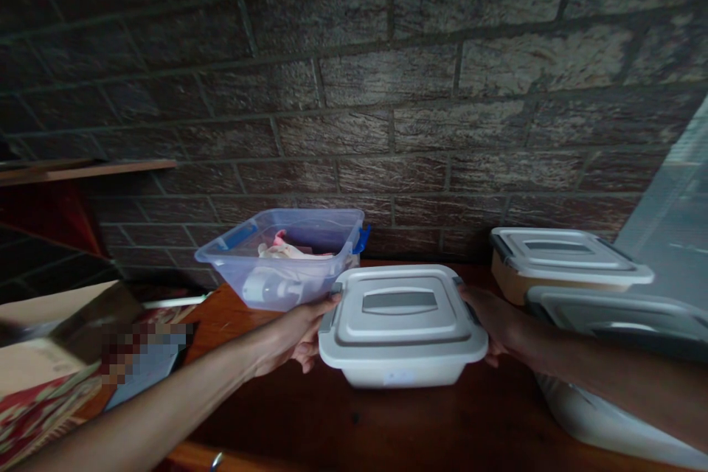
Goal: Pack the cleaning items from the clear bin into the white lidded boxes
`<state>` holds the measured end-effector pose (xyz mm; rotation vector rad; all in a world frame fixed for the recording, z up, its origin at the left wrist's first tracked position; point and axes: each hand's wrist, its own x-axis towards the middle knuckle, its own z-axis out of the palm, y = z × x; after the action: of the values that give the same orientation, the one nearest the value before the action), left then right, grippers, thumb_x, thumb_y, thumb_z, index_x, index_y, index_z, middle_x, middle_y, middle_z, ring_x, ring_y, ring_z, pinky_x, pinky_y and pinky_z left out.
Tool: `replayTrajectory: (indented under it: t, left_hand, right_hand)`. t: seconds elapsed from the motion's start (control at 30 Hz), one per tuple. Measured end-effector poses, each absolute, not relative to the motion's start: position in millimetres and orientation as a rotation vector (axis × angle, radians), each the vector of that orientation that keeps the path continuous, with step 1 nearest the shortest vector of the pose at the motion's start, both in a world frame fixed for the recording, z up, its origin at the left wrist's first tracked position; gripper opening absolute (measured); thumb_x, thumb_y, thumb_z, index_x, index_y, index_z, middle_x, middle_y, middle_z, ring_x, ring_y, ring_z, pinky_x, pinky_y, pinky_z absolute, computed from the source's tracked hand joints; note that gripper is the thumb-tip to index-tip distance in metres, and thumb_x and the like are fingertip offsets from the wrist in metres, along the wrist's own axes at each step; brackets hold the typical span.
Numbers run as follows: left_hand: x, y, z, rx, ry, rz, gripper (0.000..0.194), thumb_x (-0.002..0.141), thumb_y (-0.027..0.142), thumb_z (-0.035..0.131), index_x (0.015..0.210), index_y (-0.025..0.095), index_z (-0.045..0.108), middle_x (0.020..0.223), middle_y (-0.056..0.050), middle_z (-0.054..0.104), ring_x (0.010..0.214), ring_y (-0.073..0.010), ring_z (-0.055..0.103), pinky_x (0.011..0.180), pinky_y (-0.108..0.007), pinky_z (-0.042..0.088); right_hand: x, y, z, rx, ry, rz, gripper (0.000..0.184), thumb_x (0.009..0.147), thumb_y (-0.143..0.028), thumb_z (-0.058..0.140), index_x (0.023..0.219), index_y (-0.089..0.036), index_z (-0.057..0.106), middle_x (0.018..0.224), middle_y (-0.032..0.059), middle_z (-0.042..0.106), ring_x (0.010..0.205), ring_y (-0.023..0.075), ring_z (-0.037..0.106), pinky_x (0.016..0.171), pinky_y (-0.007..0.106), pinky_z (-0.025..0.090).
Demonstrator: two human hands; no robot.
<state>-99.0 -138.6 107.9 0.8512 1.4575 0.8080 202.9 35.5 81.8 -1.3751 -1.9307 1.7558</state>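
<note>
A white lidded storage box with a grey recessed handle sits on a wooden surface in front of me. My left hand grips its left side by the grey latch, fingers curled under the rim. Its right side is held by my right hand in the same way. Both arms reach forward from the bottom of the view.
A clear plastic tub with blue clips holds cloth and small items behind the box at left. Two more lidded boxes stand at right, one nearer. A brick wall is behind. A cardboard box lies at far left.
</note>
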Motion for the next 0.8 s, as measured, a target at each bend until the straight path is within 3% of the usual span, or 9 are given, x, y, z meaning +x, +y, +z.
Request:
replayTrajectory:
  t: [0.2,0.33,0.43,0.5,0.63,0.7,0.8]
  left_hand:
    - [-96.9,-137.5,100.4,0.855,1.538,0.855,0.068,0.085,0.079,0.048,0.093,0.014,0.066,0.060,-0.001,0.059,0.047,-0.0120,0.052,0.044,-0.022,0.045]
    - [-92.2,-138.2,99.6,0.859,1.644,0.911,0.074,0.080,0.084,0.045,0.094,0.014,0.065,0.057,-0.002,0.060,0.047,-0.0136,0.054,0.042,-0.023,0.045]
    - [-91.3,-140.6,99.6,0.843,1.623,0.920,0.075,0.078,0.084,0.050,0.102,0.014,0.063,0.059,-0.002,0.061,0.047,-0.0129,0.054,0.043,-0.022,0.045]
    - [-91.2,-143.7,99.2,0.851,1.615,0.954,0.077,0.077,0.079,0.059,0.117,0.014,0.059,0.061,-0.001,0.063,0.049,-0.0148,0.057,0.044,-0.022,0.046]
    - [-87.3,-152.1,99.7,0.893,1.696,1.078,0.099,0.073,0.072,0.072,0.149,0.021,0.032,0.055,0.004,0.060,0.046,-0.0184,0.058,0.044,-0.025,0.049]
    - [-84.1,-156.1,101.4,0.934,1.742,1.090,0.095,0.074,0.070,0.073,0.147,0.021,0.037,0.054,0.004,0.061,0.043,-0.0172,0.056,0.044,-0.024,0.048]
    - [-79.9,-161.2,105.2,1.011,1.756,1.096,0.075,0.074,0.070,0.074,0.126,0.019,0.057,0.054,0.001,0.062,0.042,-0.0155,0.056,0.041,-0.022,0.045]
  right_hand:
    - [201.1,37.1,85.4,-1.346,-1.856,1.800,0.052,0.102,-0.050,0.022,0.114,-0.014,0.057,0.056,0.0018,0.054,0.039,0.0166,0.054,0.036,0.024,0.045]
    - [202.2,38.4,86.8,-1.370,-1.867,1.783,0.046,0.101,-0.050,0.025,0.110,-0.017,0.056,0.062,0.0034,0.059,0.041,0.0188,0.059,0.035,0.029,0.051]
    - [207.6,34.1,87.4,-1.326,-1.906,1.686,0.034,0.096,-0.050,0.042,0.107,-0.020,0.054,0.070,0.0034,0.063,0.049,0.0187,0.064,0.039,0.029,0.054]
    - [212.6,29.0,89.8,-1.261,-1.951,1.615,0.030,0.090,-0.046,0.055,0.108,-0.022,0.054,0.079,0.0042,0.067,0.059,0.0211,0.068,0.043,0.028,0.056]
    - [220.9,22.9,96.0,-1.107,-2.032,1.522,0.030,0.083,-0.038,0.064,0.110,-0.028,0.054,0.095,0.0036,0.069,0.074,0.0252,0.072,0.047,0.028,0.056]
    - [223.8,23.3,97.3,-1.059,-2.049,1.504,0.031,0.083,-0.036,0.064,0.111,-0.031,0.053,0.099,0.0029,0.069,0.075,0.0259,0.072,0.048,0.030,0.057]
    - [228.6,22.9,98.4,-1.029,-2.053,1.504,0.034,0.083,-0.036,0.065,0.114,-0.034,0.051,0.100,0.0020,0.069,0.075,0.0264,0.072,0.048,0.032,0.057]
